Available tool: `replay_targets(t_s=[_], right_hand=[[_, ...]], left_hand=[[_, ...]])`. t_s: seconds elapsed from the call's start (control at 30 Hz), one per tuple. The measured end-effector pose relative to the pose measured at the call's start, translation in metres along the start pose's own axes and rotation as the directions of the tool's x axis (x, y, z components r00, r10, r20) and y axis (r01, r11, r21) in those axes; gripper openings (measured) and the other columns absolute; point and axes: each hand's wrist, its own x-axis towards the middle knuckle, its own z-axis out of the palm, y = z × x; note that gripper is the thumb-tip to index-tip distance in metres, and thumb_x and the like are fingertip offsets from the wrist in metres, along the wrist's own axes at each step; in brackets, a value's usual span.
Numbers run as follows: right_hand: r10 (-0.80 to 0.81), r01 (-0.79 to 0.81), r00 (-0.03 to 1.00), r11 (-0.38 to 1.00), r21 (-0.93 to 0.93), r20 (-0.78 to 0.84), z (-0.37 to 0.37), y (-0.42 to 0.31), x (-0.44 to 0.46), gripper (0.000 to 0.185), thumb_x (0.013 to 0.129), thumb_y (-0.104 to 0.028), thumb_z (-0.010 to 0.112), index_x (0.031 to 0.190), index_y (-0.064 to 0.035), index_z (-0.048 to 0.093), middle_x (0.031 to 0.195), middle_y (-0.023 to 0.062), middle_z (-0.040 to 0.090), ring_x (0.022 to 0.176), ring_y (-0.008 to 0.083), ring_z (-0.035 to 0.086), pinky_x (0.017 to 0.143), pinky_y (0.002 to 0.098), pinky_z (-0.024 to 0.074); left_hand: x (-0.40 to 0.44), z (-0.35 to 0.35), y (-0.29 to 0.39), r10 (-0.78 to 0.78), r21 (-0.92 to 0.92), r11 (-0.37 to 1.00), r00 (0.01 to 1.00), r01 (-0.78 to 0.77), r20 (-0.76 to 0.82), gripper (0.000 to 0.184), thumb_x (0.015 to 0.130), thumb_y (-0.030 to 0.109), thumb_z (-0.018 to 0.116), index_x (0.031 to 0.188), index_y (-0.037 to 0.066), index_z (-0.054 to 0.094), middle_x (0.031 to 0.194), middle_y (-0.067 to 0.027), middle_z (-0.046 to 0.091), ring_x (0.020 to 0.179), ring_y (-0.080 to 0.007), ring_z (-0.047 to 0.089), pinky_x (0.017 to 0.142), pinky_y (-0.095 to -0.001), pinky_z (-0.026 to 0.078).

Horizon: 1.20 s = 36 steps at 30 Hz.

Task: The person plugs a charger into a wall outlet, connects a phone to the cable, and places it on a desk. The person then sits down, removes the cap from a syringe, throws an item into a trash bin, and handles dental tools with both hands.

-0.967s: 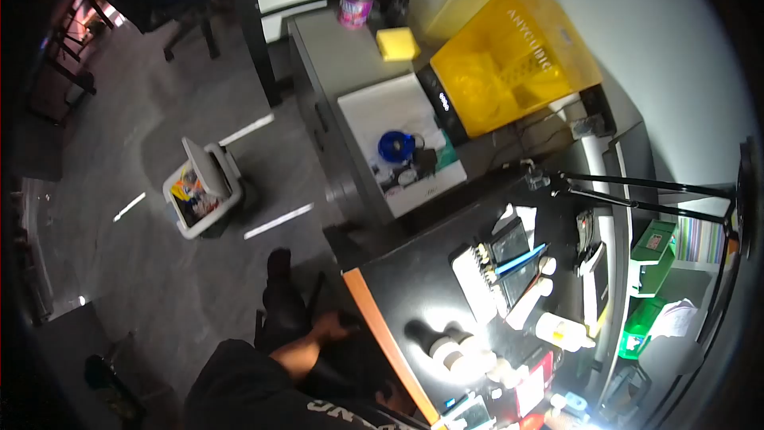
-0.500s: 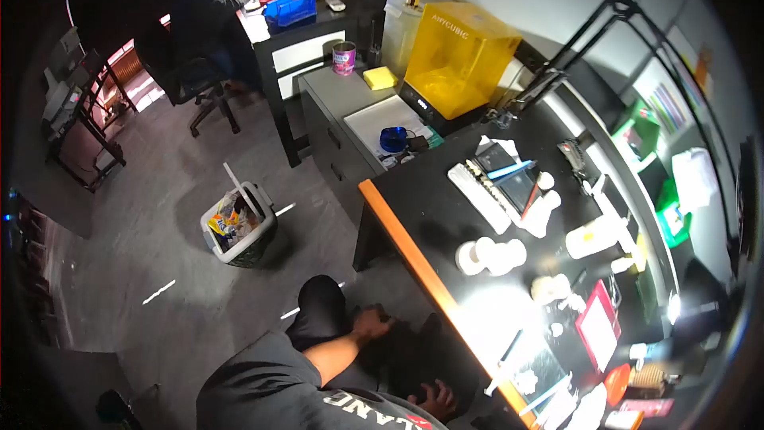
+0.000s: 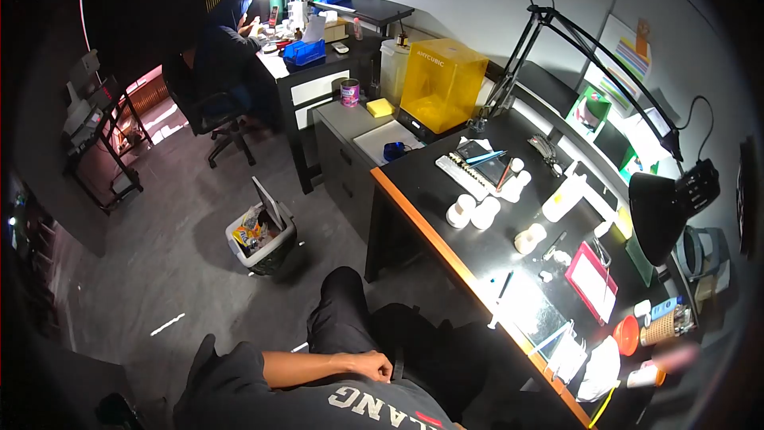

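Note:
My left hand lies at my waist, against the dark shirt and near my raised knee. Its fingers are curled in, and whatever they may hold is hidden. Of my right arm only a small patch of skin shows at the bottom edge, so the fingers cannot be seen. Right of my lap stands the black desk with its orange edge. On it are several white jars, a glass-like plate under bright light, and a red-framed board.
An open waste bin stands on the floor ahead. A yellow transparent cover sits on the grey cabinet. A black desk lamp hangs over the desk's right side. Another person sits at the far desk.
My view has risen and shifted, showing more of the far wall and the lamp. My left hand has drawn back from the knee to my waist. My right hand has almost left the view.

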Motion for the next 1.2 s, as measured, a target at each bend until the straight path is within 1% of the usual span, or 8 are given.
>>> replay_targets(t_s=[0.1,0.27,0.47,0.67,0.83,0.93,1.07,1.2], right_hand=[[-0.013,0.013,0.998,1.000,0.009,0.065,-0.007,-0.010,0.001,0.033,0.090,-0.022,0.065,0.122,-0.0113,0.068,0.121,0.0196,0.070,0.116,0.0273,0.063,0.100,0.0386,0.0455],[-0.032,0.027,0.987,0.999,0.036,0.160,-0.022,-0.008,0.009,0.036,0.087,-0.022,0.068,0.120,-0.0103,0.069,0.116,0.0164,0.071,0.111,0.0246,0.064,0.097,0.0376,0.0468],[-0.018,-0.009,0.967,0.994,0.105,0.253,-0.035,-0.002,0.000,0.038,0.083,-0.023,0.072,0.119,-0.0090,0.069,0.110,0.0126,0.072,0.104,0.0214,0.064,0.092,0.0364,0.0484],[0.008,-0.058,0.963,0.982,0.179,0.268,-0.034,-0.008,-0.011,0.041,0.079,-0.023,0.075,0.117,-0.0078,0.070,0.104,0.0087,0.073,0.097,0.0182,0.065,0.088,0.0352,0.0499],[0.073,-0.154,0.974,0.908,0.390,0.216,-0.033,-0.005,-0.010,0.045,0.075,-0.039,0.078,0.108,-0.0080,0.073,0.093,0.0098,0.073,0.089,0.0182,0.066,0.083,0.0337,0.0512],[-0.014,-0.004,0.996,0.977,0.213,0.085,-0.017,0.007,0.001,0.050,0.074,-0.044,0.077,0.107,-0.0070,0.073,0.089,0.0124,0.073,0.082,0.0190,0.067,0.076,0.0338,0.0519],[0.110,-0.121,0.978,0.991,0.049,0.179,-0.031,-0.019,-0.004,0.064,0.067,-0.050,0.080,0.112,-0.0072,0.068,0.084,0.0132,0.071,0.076,0.0231,0.068,0.071,0.0394,0.0522],[0.057,-0.023,0.971,0.989,-0.144,0.233,-0.019,-0.002,0.011,0.054,0.076,-0.031,0.073,0.124,-0.0069,0.065,0.113,0.0202,0.073,0.111,0.0371,0.069,0.091,0.0444,0.0534]], left_hand=[[-0.004,-0.006,0.002,-0.159,-0.003,0.987,0.987,0.159,0.011,0.019,0.083,0.020,0.076,0.095,0.006,0.080,0.088,-0.0097,0.078,0.081,-0.0203,0.073,0.075,-0.0341,0.056],[0.016,-0.019,-0.007,-0.132,0.114,0.988,0.965,0.109,0.228,0.030,0.080,0.025,0.078,0.101,0.005,0.080,0.085,-0.0086,0.077,0.072,-0.0182,0.070,0.066,-0.0351,0.055],[0.034,-0.030,0.029,-0.343,0.330,0.917,0.863,0.223,0.371,0.028,0.080,0.022,0.074,0.101,0.004,0.078,0.085,-0.0083,0.076,0.070,-0.0174,0.069,0.063,-0.0335,0.055],[0.053,-0.029,0.016,-0.386,0.048,0.907,0.784,0.417,0.487,0.020,0.082,0.018,0.067,0.079,0.002,0.077,0.062,-0.0016,0.063,0.052,-0.0109,0.055,0.049,-0.0278,0.044],[0.053,-0.024,-0.005,-0.288,0.044,0.953,0.845,0.301,0.451,0.019,0.085,0.017,0.070,0.081,0.000,0.076,0.062,-0.0002,0.062,0.053,-0.0086,0.052,0.051,-0.0266,0.044],[0.056,-0.033,0.000,-0.289,0.046,0.949,0.801,0.313,0.523,0.020,0.086,0.018,0.070,0.087,-0.001,0.076,0.067,-0.0015,0.065,0.057,-0.0095,0.056,0.056,-0.0263,0.049],[0.060,-0.033,-0.003,-0.253,0.125,0.967,0.793,0.221,0.554,0.026,0.086,0.022,0.068,0.091,-0.002,0.075,0.071,-0.0038,0.068,0.061,-0.0127,0.060,0.060,-0.0284,0.053],[0.065,-0.033,0.003,-0.284,0.300,0.945,0.789,0.132,0.545,0.031,0.082,0.026,0.067,0.092,-0.002,0.076,0.078,-0.0094,0.074,0.070,-0.0188,0.070,0.063,-0.0346,0.053]])
